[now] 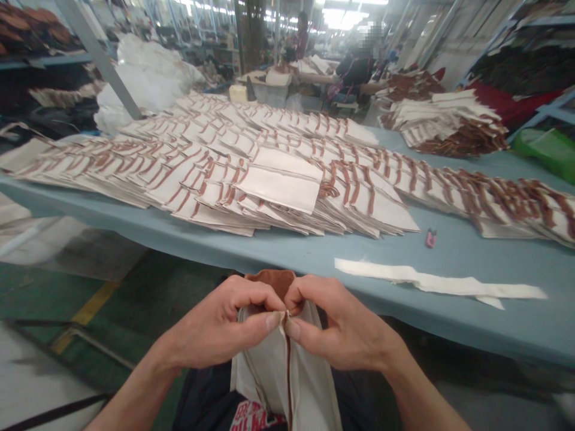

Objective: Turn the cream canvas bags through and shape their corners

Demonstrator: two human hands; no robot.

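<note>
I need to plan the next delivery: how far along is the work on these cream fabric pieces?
Looks done: overlapping rows of cream fabric pieces with brown strips cover the pale blue table. In hand: the left hand and right hand pinch one cream fabric piece with a brown top edge. Left: mixed cream-and-brown heaps at the far end; whether finished, I cannot tell.

Bare left hand (220, 329), right hand (345, 332); dark printed garment (202, 398).

A garment or textile workshop is shown: a long blue table (269, 251) is covered with stacked cut fabric pieces (278, 179), and fabric-filled shelving (516, 66) is seen behind.
</note>
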